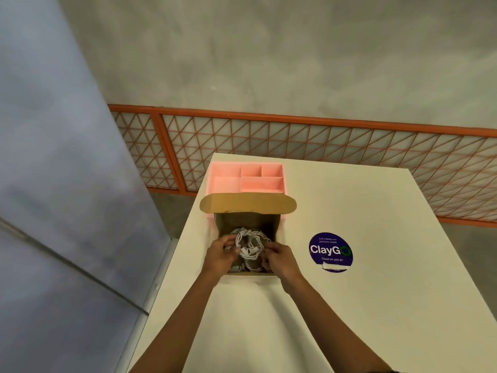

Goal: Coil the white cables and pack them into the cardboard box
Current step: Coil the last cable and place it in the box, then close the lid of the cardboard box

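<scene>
**Both hands on the coil, right at the box mouth**

The coiled white cables (250,244) sit between the two hands, a looped bundle held in the open top of the cardboard box (271,222). The left hand (219,255) has its fingers curled onto the bundle's left side. The right hand (282,261) pinches the right side, so both are gripping the same coil. More white cable (248,267) lies lower in the box, just under the knuckles.

The box sits directly beneath the hands, with its near rim at the wrists. Its lid flap (247,203) is folded open on the far side, beyond the fingertips. Past that flap, farther still from the hands, a pink divided organiser tray (211,181) shows several compartments.

Everything rests on a white table (363,305), with both forearms stretched across it. Off to the right hand's side lies a round purple "ClayGo" sticker (330,251), its lower edge torn. Beyond the table's far end runs an orange lattice fence (295,141) against a grey wall (269,49).
</scene>
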